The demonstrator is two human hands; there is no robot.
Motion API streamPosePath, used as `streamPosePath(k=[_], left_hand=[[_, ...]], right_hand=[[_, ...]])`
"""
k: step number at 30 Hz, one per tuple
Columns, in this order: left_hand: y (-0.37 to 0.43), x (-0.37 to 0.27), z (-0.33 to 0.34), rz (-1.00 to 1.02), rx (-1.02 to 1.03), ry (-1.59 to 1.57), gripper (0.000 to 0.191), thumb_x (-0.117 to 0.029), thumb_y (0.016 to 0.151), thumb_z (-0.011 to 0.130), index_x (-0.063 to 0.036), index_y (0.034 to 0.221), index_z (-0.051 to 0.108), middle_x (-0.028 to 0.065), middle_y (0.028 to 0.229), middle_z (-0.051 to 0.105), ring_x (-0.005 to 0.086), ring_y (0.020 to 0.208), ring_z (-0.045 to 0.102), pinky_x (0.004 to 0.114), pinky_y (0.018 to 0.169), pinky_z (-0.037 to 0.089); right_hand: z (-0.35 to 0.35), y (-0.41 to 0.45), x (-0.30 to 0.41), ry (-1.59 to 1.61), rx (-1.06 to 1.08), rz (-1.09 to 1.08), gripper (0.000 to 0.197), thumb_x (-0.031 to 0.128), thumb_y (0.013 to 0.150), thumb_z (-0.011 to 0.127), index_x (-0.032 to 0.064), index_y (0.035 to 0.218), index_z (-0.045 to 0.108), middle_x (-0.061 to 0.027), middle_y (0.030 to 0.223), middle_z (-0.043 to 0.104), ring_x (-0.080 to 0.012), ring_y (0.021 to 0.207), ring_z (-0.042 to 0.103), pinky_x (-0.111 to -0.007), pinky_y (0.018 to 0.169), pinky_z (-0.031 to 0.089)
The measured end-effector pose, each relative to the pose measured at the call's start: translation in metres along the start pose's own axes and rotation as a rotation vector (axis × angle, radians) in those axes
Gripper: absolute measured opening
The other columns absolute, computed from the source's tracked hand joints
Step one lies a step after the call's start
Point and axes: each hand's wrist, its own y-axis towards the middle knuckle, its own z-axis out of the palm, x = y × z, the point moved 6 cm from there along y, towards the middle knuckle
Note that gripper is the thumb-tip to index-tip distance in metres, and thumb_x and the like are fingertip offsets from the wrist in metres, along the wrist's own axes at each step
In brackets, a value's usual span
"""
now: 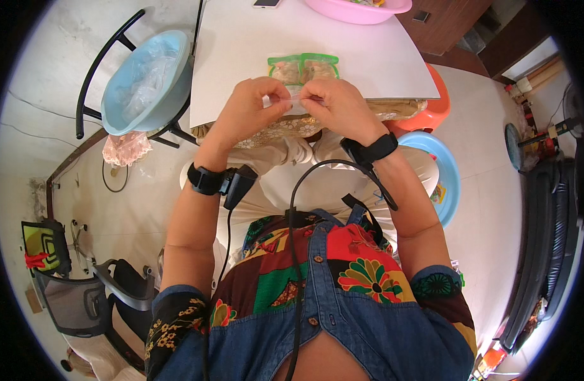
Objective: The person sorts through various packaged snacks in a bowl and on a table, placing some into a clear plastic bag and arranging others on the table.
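Note:
Both my hands meet at the near edge of the white table [244, 47]. My left hand [261, 102] pinches one side of a thin clear plastic bag [295, 101], and my right hand [332, 105] pinches its other side between thumb and forefinger. The bag's lower part is hard to make out. Just beyond my fingers lie two small clear packets with green edges, a left one [285, 71] and a right one [320, 69], side by side on the tabletop. Their contents look pale brown; what they are I cannot tell. Each wrist wears a black strap.
On a black-framed chair at left sits a light blue basin [177, 90] of clear plastic bags. A pink basin [358, 14] and a phone [266, 3] are at the table's far side. At right are an orange stool [439, 100] and another blue basin [451, 176]. A black cable crosses my lap.

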Motion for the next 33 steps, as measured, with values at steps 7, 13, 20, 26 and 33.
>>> streamPosePath(k=[7,13,20,26,33], left_hand=[[0.003,0.02,-0.006,-0.145,0.03,0.075,0.007,-0.007,0.085,0.064,0.0001,0.085,0.063,0.0005,0.074,0.06,0.0076,0.073,0.052,0.023,0.064,0.044],[0.019,0.056,-0.009,0.048,-0.244,0.163,0.012,-0.012,0.085,0.065,-0.0003,0.083,0.063,0.0012,0.073,0.062,0.0078,0.066,0.053,0.024,0.059,0.044],[0.015,0.102,0.015,-0.508,-0.348,-0.068,0.012,-0.013,0.082,0.066,-0.0022,0.082,0.061,0.0045,0.06,0.057,0.0116,0.054,0.053,0.028,0.046,0.042],[-0.004,0.098,0.049,-0.549,-0.419,-0.4,0.011,-0.011,0.083,0.065,-0.0038,0.083,0.057,0.0012,0.069,0.057,0.0073,0.052,0.048,0.023,0.043,0.038],[-0.02,0.049,0.099,-0.548,-0.31,-0.455,0.008,-0.008,0.088,0.062,-0.0044,0.082,0.058,-0.0016,0.065,0.055,0.0038,0.049,0.044,0.02,0.043,0.035]], right_hand=[[-0.028,-0.028,-0.033,0.042,-0.058,0.073,0.011,0.015,0.082,0.062,0.0038,0.083,0.062,-0.0124,0.072,0.06,-0.0284,0.067,0.058,-0.036,0.061,0.045],[-0.029,-0.038,-0.073,0.336,-0.131,0.303,0.014,0.013,0.087,0.065,-0.0004,0.086,0.062,-0.0042,0.075,0.062,-0.0091,0.068,0.053,-0.026,0.062,0.044],[0.016,-0.094,-0.116,0.722,-0.531,0.551,0.034,0.038,0.097,0.053,0.0043,0.096,0.054,-0.0022,0.08,0.058,-0.0096,0.072,0.054,-0.024,0.066,0.045],[0.068,-0.091,-0.091,1.342,-0.285,0.843,0.048,0.048,0.095,0.052,0.0065,0.12,0.051,-0.0107,0.109,0.062,-0.0205,0.098,0.061,-0.033,0.083,0.049],[0.043,-0.096,-0.088,1.683,-0.657,0.729,0.031,0.023,0.099,0.051,0.0059,0.125,0.051,-0.0072,0.12,0.06,-0.0232,0.111,0.058,-0.038,0.09,0.049]])
